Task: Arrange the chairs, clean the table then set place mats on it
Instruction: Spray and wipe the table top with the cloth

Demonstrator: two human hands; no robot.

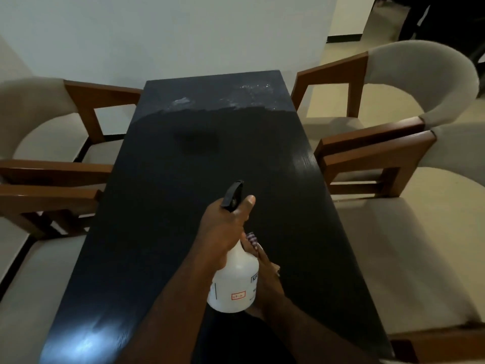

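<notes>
The left hand has its grip closed around the neck of a white spray bottle, thumb up beside the black nozzle, which points toward the far end of the dark surface. The right hand lies against the bottle's right side and is mostly hidden behind it, so I cannot tell how its grip stands. White spray droplets speckle the far end of the surface, and four chairs stand at its long sides, two on the left and two on the right
</notes>
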